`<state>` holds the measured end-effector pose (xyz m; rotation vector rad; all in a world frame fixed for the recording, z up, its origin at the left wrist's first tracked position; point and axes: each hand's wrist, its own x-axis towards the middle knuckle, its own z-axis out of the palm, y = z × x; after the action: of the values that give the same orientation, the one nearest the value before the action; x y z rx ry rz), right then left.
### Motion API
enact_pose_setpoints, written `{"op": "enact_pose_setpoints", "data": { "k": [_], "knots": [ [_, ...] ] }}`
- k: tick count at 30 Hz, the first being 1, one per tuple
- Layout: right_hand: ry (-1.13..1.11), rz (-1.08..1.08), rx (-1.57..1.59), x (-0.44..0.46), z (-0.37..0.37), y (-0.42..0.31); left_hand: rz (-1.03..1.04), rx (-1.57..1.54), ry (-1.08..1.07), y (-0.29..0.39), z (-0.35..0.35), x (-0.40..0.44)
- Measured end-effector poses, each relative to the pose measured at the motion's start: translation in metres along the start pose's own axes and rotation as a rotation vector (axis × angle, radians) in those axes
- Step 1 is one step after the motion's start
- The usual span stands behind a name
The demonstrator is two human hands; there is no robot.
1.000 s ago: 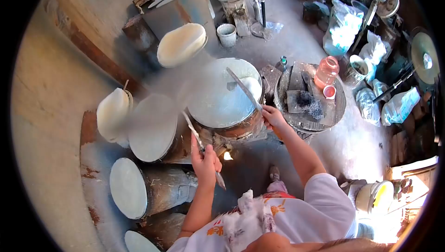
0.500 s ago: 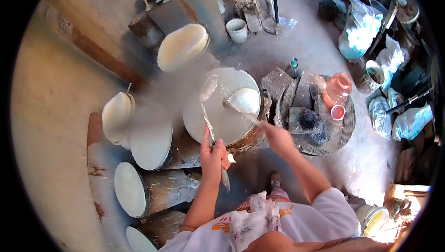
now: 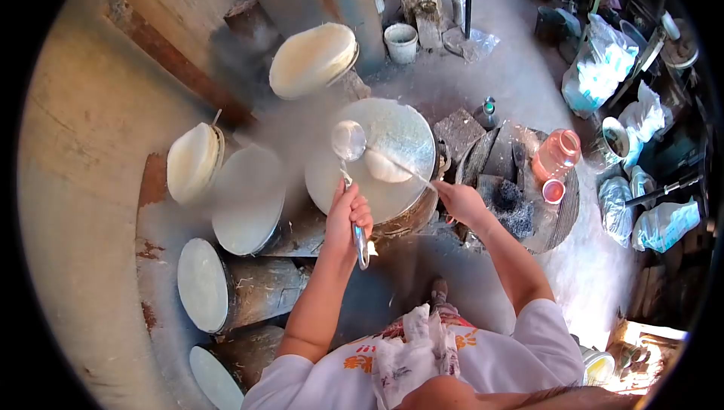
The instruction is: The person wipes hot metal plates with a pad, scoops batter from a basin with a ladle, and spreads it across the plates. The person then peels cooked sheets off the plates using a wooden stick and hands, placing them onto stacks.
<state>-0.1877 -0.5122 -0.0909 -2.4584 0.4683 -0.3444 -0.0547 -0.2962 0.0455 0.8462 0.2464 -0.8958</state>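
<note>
One ladle (image 3: 348,140) in L hand (image 3: 349,216) — thin tool (image 3: 415,175) in R hand (image 3: 462,203).

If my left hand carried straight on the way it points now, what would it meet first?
Probably the round pale top ahead, with the ladle in the left hand leading. Height is unclear from this one view, so it might pass just above.

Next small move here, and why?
I'd probably ease the ladle left: the left hand holds it over the round top, and the tip of the stick in the right hand looks close beside it, so they might knock.
</note>
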Motion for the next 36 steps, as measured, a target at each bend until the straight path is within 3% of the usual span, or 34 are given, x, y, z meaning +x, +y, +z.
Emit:
{"op": "enact_pose_setpoints", "data": {
  "k": [1,4,6,9,10,12,14,16,18,19,21,23,24,26,29,31,34,36],
  "knots": [
    [-0.021,-0.012,0.007,-0.008,0.001,-0.002,-0.017,-0.009,-0.002,-0.001,-0.002,0.006],
    [0.15,0.398,0.452,-0.058,0.015,-0.003,-0.016,-0.047,0.005,-0.008,-0.006,0.013],
    [0.204,0.601,0.58,-0.095,0.091,0.008,0.029,-0.018,0.021,-0.026,-0.018,0.008],
    [0.104,0.455,0.662,-0.092,0.099,-0.062,0.065,-0.052,0.11,-0.081,-0.022,0.009],
    [0.251,0.305,0.656,-0.084,0.116,-0.062,0.022,-0.206,0.12,-0.094,-0.02,0.011],
    [0.126,0.281,0.557,-0.075,0.069,-0.093,-0.124,-0.622,-0.028,-0.098,-0.032,0.017],
    [0.143,0.138,0.161,-0.071,0.041,-0.096,-0.279,-0.959,-0.241,-0.081,-0.038,0.014],
    [0.066,0.422,0.455,-0.05,0.055,-0.028,-0.459,-1.336,-0.298,-0.053,-0.031,-0.013],
    [0.13,0.365,0.443,-0.056,0.022,-0.034,-0.596,-1.386,-0.491,-0.029,-0.045,-0.049],
    [0.126,0.508,1.087,-0.071,0.046,-0.024,-0.476,-1.263,-0.568,-0.02,-0.049,-0.063],
    [-0.065,0.442,1.284,-0.061,0.084,-0.017,-0.276,-1.117,-0.647,-0.002,-0.06,-0.087],
    [-0.3,0.06,0.38,-0.065,0.054,-0.101,-0.183,-1.182,-0.641,0.034,-0.068,-0.101],
    [-0.418,0.264,0.573,-0.037,0.052,-0.144,-0.165,-1.249,-0.64,0.058,-0.073,-0.108],
    [-0.459,0.073,0.612,0.022,0.084,-0.191,-0.062,-1.206,-0.711,0.093,-0.095,-0.135],
    [-0.439,0.008,0.673,0.111,0.156,-0.239,0.228,-1.014,-0.546,0.135,-0.146,-0.166],
    [-0.412,-0.062,0.402,0.156,0.189,-0.269,0.24,-1.094,-0.457,0.167,-0.186,-0.18],
    [-0.23,-0.441,0.099,0.211,0.257,-0.268,0.2,-1.162,-0.443,0.207,-0.252,-0.192],
    [-0.263,-0.416,0.066,0.24,0.247,-0.305,0.239,-1.165,-0.426,0.221,-0.283,-0.197]
  ]
}}
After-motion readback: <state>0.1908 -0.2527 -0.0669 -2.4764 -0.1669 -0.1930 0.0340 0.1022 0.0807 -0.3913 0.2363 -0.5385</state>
